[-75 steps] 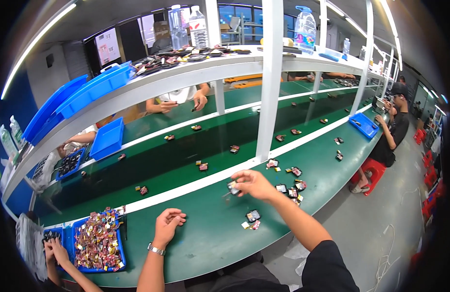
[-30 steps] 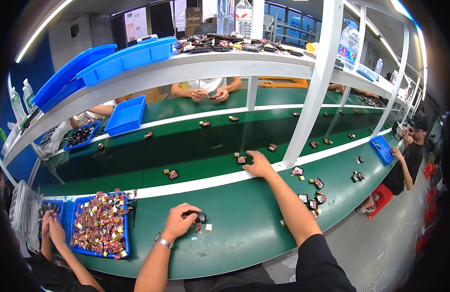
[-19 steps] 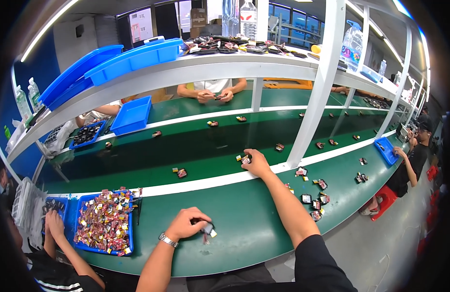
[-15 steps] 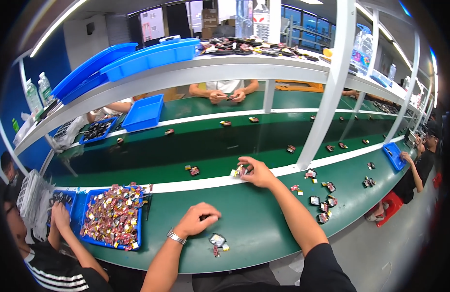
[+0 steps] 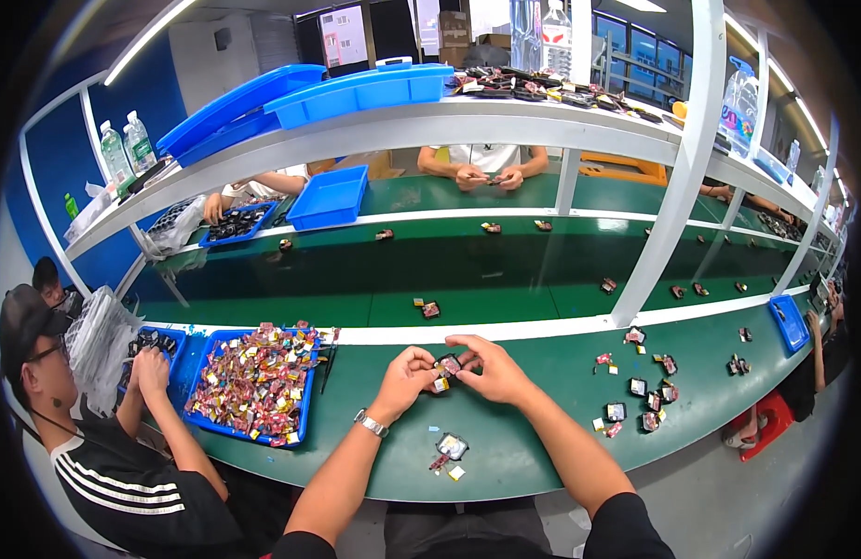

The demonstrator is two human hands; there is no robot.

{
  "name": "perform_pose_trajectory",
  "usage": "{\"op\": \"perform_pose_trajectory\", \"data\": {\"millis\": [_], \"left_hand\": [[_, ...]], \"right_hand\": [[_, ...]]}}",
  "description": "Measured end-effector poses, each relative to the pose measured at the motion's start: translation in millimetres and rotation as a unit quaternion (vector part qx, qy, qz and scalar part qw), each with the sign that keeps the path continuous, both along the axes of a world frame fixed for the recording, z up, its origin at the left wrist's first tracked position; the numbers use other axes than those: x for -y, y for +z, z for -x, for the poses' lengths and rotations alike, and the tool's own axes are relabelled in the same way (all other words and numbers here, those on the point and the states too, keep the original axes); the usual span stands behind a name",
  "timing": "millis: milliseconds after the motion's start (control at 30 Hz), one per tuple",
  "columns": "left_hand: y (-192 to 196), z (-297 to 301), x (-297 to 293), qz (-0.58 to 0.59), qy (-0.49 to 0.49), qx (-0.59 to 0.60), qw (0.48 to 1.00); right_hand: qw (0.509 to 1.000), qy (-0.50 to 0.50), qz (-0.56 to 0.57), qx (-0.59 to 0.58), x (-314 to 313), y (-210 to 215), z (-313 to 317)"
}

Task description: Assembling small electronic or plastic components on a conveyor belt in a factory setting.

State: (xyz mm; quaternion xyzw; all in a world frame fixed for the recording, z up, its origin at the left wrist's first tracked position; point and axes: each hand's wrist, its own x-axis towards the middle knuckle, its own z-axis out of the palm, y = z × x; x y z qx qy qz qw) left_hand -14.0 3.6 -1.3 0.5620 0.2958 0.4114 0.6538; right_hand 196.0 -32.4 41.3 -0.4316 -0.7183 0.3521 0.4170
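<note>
My left hand (image 5: 402, 380) and my right hand (image 5: 494, 374) meet over the near green worktop. Between their fingertips they grip a small electronic unit (image 5: 446, 366), with a black shell, a reddish circuit board and a yellow-and-white part. My fingers cover some of it. Closer to me on the worktop lies another unit (image 5: 453, 447), its pale shell beside a reddish board and a white-and-yellow part. Left of my hands stands a blue tray (image 5: 306, 410) heaped with reddish boards bearing yellow-and-white parts.
Several units (image 5: 652, 401) lie to my right. A white rail (image 5: 542, 334) separates the worktop from a dark green conveyor belt (image 5: 505, 270) carrying scattered units. An upright post (image 5: 672, 177) supports the overhead shelf. A co-worker (image 5: 123, 475) sits at left, others opposite and far right.
My right hand has drawn back from the rail with the small parts and joined my left hand. The left hand has moved up to meet it. The view has shifted left.
</note>
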Motion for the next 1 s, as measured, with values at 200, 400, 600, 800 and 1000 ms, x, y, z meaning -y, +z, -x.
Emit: {"op": "perform_pose_trajectory", "data": {"millis": [200,400,600,800,1000], "left_hand": [[5.7,0.8,2.4,0.074,-0.046,0.029,0.996],[12.9,-2.9,3.0,0.077,-0.056,0.015,0.995],[7.3,-2.6,1.4,0.073,-0.003,0.040,0.997],[8.5,-4.4,2.6,0.080,-0.008,0.045,0.996],[9.0,-1.2,5.9,0.076,-0.015,0.021,0.997]], "right_hand": [[0.996,-0.079,-0.022,-0.039,4.5,-6.2,14.0],[0.975,-0.091,-0.176,0.102,2.9,-15.9,14.9],[0.931,-0.100,-0.272,0.223,7.5,-8.3,22.1],[0.924,-0.101,-0.263,0.258,2.1,-18.5,21.7],[0.963,-0.051,-0.202,0.170,3.7,-14.6,20.0]]}}
